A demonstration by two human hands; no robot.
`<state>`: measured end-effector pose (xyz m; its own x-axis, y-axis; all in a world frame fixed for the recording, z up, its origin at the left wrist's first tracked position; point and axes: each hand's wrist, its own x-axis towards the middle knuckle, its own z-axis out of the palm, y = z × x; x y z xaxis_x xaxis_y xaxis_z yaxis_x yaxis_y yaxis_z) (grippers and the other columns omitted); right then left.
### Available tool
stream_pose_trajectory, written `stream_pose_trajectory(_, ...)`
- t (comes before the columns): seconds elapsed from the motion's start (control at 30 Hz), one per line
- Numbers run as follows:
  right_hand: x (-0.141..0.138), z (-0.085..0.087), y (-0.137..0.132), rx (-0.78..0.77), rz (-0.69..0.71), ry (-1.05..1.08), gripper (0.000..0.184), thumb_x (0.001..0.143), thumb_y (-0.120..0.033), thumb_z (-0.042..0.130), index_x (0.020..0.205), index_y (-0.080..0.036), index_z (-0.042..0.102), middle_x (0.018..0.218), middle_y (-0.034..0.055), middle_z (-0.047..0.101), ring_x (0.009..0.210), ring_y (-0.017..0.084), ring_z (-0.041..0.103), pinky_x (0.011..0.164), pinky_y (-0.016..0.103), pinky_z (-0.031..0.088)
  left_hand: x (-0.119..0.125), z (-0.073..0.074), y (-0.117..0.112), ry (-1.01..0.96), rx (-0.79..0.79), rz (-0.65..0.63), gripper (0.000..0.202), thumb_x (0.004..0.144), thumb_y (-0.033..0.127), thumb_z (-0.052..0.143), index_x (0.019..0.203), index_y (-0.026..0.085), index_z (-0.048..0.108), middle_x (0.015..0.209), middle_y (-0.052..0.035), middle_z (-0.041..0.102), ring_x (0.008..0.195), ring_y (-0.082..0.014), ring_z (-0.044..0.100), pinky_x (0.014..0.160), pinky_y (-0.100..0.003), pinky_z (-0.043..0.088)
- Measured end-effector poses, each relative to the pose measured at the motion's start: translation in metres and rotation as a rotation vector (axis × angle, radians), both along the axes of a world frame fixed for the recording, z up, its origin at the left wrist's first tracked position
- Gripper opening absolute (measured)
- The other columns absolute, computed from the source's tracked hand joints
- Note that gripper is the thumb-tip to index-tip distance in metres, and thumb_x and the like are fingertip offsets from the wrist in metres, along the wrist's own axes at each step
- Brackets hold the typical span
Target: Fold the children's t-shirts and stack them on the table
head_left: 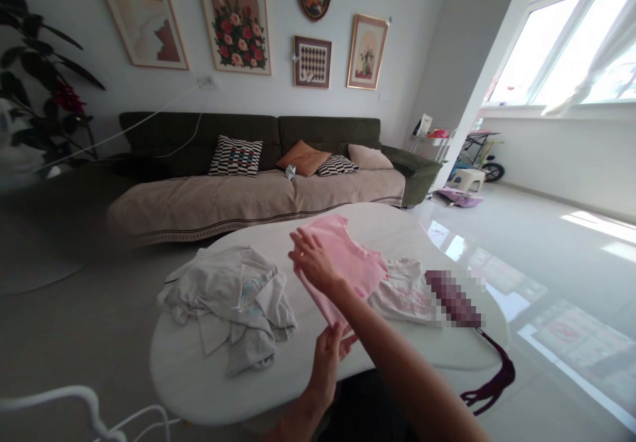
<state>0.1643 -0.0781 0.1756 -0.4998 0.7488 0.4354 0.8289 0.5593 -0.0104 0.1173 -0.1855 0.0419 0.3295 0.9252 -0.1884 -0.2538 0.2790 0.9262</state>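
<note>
A pink garment (348, 256) lies partly folded in the middle of a white oval table (199, 376). My right hand (313, 256) rests on its left edge, fingers stretched out and pressing down. My left hand (330, 352) pinches the garment's near corner at the table's front. To the left sits a crumpled heap of white and grey clothes (233, 303). A white printed garment (402, 289) lies flat just right of the pink one.
A blurred-out object (452, 296) lies on the table's right side, with a dark strap (491, 376) hanging off the edge. A green sofa (258, 164) with cushions stands behind. A white wire frame (74, 402) is at the lower left. Glossy floor spreads to the right.
</note>
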Motion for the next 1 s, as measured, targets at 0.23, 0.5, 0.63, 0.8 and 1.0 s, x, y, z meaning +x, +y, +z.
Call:
stream_pose_trajectory(0.23,-0.003,-0.116,-0.048,-0.33,-0.073,0.214,0.043,0.078,-0.01,0.043,0.118,-0.025,0.051,0.139,0.006,0.033,0.129,0.023,0.023,0.1,0.045,0.027,-0.013,-0.043,-0.021,0.129,-0.219,-0.674,0.049,0.061,0.064,0.055,0.089,0.025,0.062,0.095,-0.0145,0.065,0.088,-0.0282,0.062,0.078,-0.046,0.043)
stream_pose_trajectory(0.5,0.09,-0.177,-0.067,-0.527,-0.69,0.589,0.029,0.077,-0.023,0.045,0.1,-0.013,0.06,0.08,0.0095,0.065,0.075,0.019,0.061,0.07,0.029,0.045,-0.147,0.0,0.104,1.022,0.429,0.109,0.025,0.078,0.031,0.049,0.092,0.018,0.065,0.095,-0.0076,0.067,0.087,-0.0196,0.06,0.079,-0.026,0.041)
stream_pose_trajectory(0.63,0.081,-0.188,-0.041,-0.59,-0.771,0.667,0.03,0.077,-0.034,0.046,0.093,-0.013,0.061,0.077,0.008,0.066,0.071,0.017,0.061,0.062,0.024,0.042,-0.143,-0.003,0.155,1.133,0.372,0.131,0.014,0.075,0.02,0.053,0.077,0.014,0.066,0.082,-0.0092,0.068,0.083,-0.0196,0.061,0.075,-0.025,0.041)
stream_pose_trajectory(0.8,0.076,-0.189,-0.02,-0.621,-0.81,0.735,0.035,0.076,-0.038,0.047,0.096,-0.012,0.059,0.083,0.0096,0.066,0.071,0.016,0.061,0.058,0.023,0.041,-0.117,-0.024,0.168,1.219,0.352,0.181,0.017,0.074,0.022,0.056,0.086,0.013,0.064,0.09,-0.0132,0.065,0.092,-0.023,0.058,0.079,-0.028,0.038)
stream_pose_trajectory(1.0,0.083,-0.181,-0.001,-0.646,-0.799,0.791,0.031,0.077,-0.027,0.046,0.101,-0.012,0.056,0.072,0.0051,0.067,0.07,0.014,0.062,0.059,0.02,0.04,-0.11,-0.021,0.193,1.24,0.301,0.206,0.018,0.074,0.025,0.055,0.088,0.016,0.063,0.091,-0.0108,0.066,0.089,-0.021,0.059,0.074,-0.026,0.039)
